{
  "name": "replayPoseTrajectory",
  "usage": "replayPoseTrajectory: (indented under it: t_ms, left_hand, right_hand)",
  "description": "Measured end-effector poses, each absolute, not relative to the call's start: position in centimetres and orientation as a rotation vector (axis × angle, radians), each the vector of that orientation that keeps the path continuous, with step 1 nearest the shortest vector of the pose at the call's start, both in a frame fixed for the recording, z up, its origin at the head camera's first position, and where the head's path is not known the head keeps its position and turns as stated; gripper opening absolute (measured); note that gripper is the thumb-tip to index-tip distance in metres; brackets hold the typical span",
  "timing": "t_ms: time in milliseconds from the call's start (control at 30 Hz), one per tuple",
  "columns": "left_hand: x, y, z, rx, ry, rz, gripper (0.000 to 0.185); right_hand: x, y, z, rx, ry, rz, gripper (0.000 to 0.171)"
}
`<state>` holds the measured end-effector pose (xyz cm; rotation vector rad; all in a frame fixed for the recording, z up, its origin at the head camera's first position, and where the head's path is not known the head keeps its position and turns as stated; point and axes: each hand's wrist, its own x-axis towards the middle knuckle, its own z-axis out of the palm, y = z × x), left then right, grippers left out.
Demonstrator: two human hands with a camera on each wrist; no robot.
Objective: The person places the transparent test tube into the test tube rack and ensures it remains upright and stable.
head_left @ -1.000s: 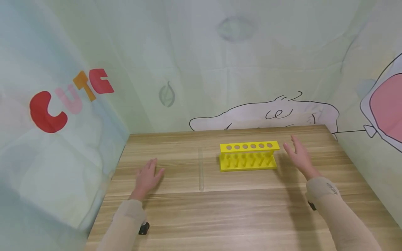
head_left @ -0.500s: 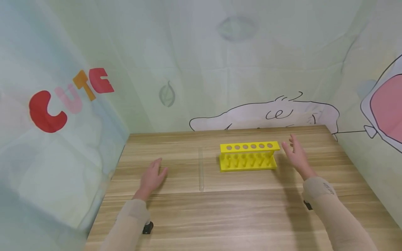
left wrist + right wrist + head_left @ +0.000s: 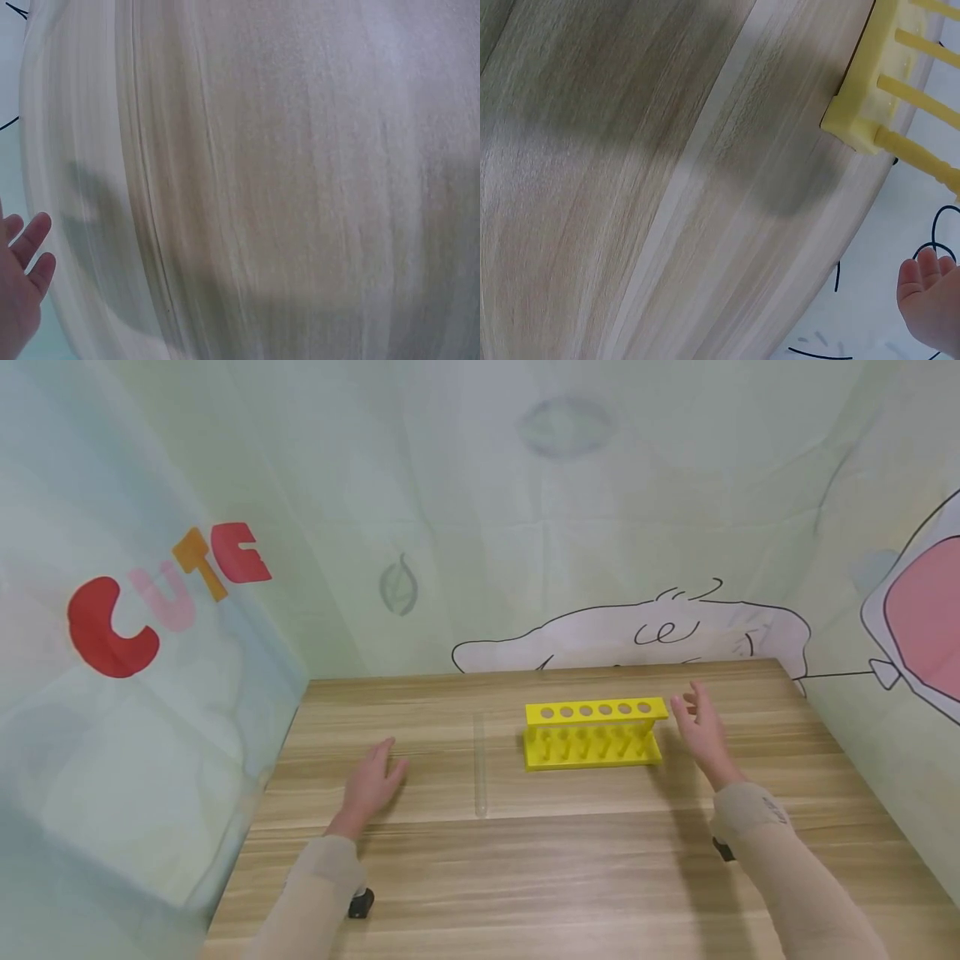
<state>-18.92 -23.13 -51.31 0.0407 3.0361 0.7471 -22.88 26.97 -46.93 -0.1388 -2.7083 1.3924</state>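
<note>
A yellow test tube rack (image 3: 592,766) with a row of round holes and a row of pegs stands right of the table's middle. Left of it a clear test tube (image 3: 481,768) lies flat, pointing away from me. My left hand (image 3: 370,783) hovers over the table to the left of the tube, fingers extended and holding nothing. Just beyond the rack's right end is my right hand (image 3: 702,735), thumb and fingers spread apart with nothing between them. In the right wrist view the rack's end (image 3: 855,120) shows near the relaxed fingers (image 3: 928,262).
The wood-grain table (image 3: 570,877) meets printed curtains (image 3: 480,527) at the back and both sides. Dark cameras are strapped under both wrists, such as the left wrist camera (image 3: 362,904).
My left hand has moved right toward the test tube. My right hand has shifted slightly left, closer to the rack. Rack and tube stay where they were.
</note>
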Motion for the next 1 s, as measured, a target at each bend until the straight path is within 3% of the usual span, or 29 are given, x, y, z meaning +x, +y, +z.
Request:
replayPoseTrajectory:
  t_ms: [833,1000]
  left_hand:
    - [-19.0,-22.1,-51.6,0.044,3.031,0.837,0.055]
    - [-18.8,-21.8,-51.5,0.041,3.030,0.862,0.055]
  right_hand:
    - [-23.4,25.5,-47.0,-0.235,-2.532,1.634,0.059]
    - [-23.4,25.2,-47.0,-0.301,-2.540,1.660,0.068]
